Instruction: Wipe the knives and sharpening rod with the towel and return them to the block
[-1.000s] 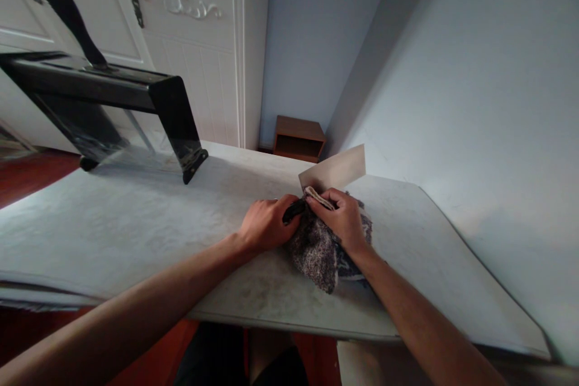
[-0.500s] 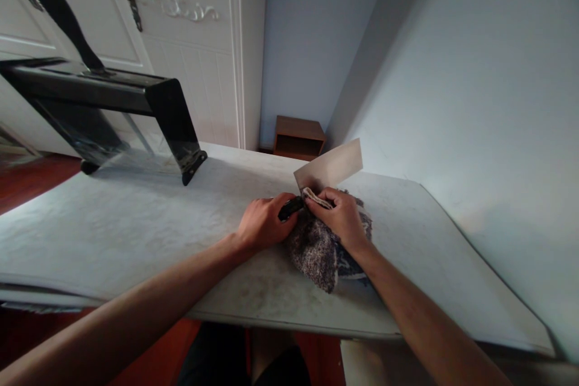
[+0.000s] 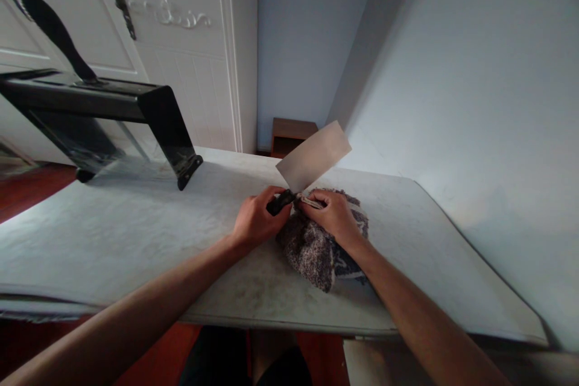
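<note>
A cleaver with a wide, plain metal blade and a black handle is held above the white table. My left hand is closed round the handle. A folded edge of a speckled grey-brown cloth is pinched in my right hand, close to where the blade meets the handle. The rest of the cloth hangs bunched below my right hand and lies on the table. The blade points away from me, up and to the right.
On the left of the table stands a black frame with clear panels and a tall black handle. A white cabinet and a small brown box-shaped unit are behind the table. A pale wall borders the right side.
The cleaver has shifted a little left, and its blade has turned to show more of its face. Both hands have moved slightly left with it. The cloth remains pinched in my right hand.
</note>
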Demonstrator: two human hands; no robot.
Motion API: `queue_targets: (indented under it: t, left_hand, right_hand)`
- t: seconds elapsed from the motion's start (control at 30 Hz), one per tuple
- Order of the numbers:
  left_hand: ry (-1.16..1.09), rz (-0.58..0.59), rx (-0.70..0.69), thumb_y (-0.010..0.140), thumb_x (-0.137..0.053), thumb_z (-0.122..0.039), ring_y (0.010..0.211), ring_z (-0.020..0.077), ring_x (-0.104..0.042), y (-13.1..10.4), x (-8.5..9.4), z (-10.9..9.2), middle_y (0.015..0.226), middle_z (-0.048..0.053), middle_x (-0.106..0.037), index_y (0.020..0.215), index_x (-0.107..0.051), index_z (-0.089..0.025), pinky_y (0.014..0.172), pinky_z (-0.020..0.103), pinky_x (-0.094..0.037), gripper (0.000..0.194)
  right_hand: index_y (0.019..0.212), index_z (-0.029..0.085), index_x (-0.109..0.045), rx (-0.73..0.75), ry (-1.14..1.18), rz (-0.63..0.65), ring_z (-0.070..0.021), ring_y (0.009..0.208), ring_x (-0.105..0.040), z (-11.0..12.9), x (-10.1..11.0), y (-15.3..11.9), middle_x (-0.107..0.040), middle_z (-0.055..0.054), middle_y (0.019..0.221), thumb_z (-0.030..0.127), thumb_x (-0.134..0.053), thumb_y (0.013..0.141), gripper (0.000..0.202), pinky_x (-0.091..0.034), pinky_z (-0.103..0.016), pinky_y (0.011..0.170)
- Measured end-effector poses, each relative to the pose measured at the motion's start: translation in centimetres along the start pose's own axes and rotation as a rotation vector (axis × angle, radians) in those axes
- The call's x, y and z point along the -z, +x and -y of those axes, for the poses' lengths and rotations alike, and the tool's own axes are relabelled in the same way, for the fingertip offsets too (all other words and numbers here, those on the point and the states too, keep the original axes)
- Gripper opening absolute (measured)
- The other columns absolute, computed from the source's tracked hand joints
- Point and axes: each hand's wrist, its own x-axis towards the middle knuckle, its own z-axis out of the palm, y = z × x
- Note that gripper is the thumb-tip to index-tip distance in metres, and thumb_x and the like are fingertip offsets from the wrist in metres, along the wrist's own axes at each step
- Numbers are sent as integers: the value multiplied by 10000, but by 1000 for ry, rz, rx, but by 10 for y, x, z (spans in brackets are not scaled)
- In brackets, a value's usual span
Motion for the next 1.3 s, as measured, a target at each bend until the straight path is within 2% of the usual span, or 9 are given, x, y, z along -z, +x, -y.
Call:
queue_targets:
  t: [0.1, 0.2, 0.3, 0.4, 0.5, 0.63, 0.8, 0.93, 1.3]
  left_hand:
    - [-54, -44, 1, 802, -616, -359, 793, 186, -705, 2, 0, 2, 867, 16, -751, 1060, -659, -215, 719, 264, -522, 298]
    - [-34, -50, 27, 805, -617, -369, 817, 200, -709, 4, 2, 5, 885, 28, -753, 1067, -656, -213, 727, 278, -524, 308]
    - [43, 2, 66, 813, -609, -374, 837, 223, -717, 5, 3, 6, 899, 44, -760, 1105, -647, -217, 727, 293, -528, 334]
    - [143, 71, 68, 822, -601, -370, 882, 247, -720, 5, 5, 4, 937, 58, -763, 1127, -646, -230, 756, 312, -529, 338]
    - [236, 123, 38, 835, -587, -381, 888, 261, -721, 3, 5, 3, 953, 62, -763, 1149, -646, -243, 762, 324, -527, 348]
    - [333, 162, -21, 855, -567, -401, 871, 271, -721, 2, 5, 2, 953, 62, -764, 1179, -636, -256, 756, 331, -523, 362]
    - [400, 213, -90, 875, -545, -415, 868, 278, -722, 1, 6, 0, 961, 59, -764, 1188, -625, -267, 739, 332, -516, 356]
    - [421, 244, -140, 886, -537, -432, 846, 286, -724, -1, 6, -3, 934, 58, -765, 1164, -632, -261, 713, 337, -514, 340]
    - [531, 269, -310, 911, -522, -409, 791, 254, -719, -3, 2, -1, 935, 73, -762, 1168, -630, -262, 660, 307, -509, 315]
  right_hand:
    - [710, 204, -681, 10, 1, -19, -158, 610, -601, 1, 0, -2, -661, 6, 644, 338, -618, 801, 174, -411, -257, 612]
    - [768, 206, -658, 6, 45, -75, -167, 650, -614, 1, 0, -4, -678, -4, 699, 368, -598, 822, 181, -441, -267, 649]
    - [834, 213, -612, -6, 118, -151, -167, 677, -606, -1, -1, -6, -663, -3, 734, 381, -585, 844, 170, -457, -273, 663]
    - [933, 216, -565, -18, 177, -290, -174, 743, -606, -3, -1, -7, -658, -19, 831, 375, -604, 839, 189, -476, -296, 709]
    - [940, 222, -548, -23, 175, -365, -167, 723, -580, -4, 1, -8, -625, -11, 806, 368, -594, 859, 173, -475, -303, 696]
    - [927, 225, -577, 46, 167, -373, -164, 723, -575, -2, 3, -8, -618, -19, 820, 356, -597, 879, 141, -479, -303, 671]
    - [884, 226, -615, 267, 17, -441, -196, 831, -606, 5, 5, -7, -640, -42, 871, 289, -637, 872, 68, -500, -345, 755]
    - [882, 225, -623, 275, -33, -470, -186, 756, -623, 10, 5, -7, -660, -33, 811, 294, -656, 871, 77, -520, -333, 720]
    - [867, 251, -693, 437, -118, -420, -200, 794, -683, 11, 9, -2, -736, -44, 840, 292, -665, 878, 51, -550, -371, 772]
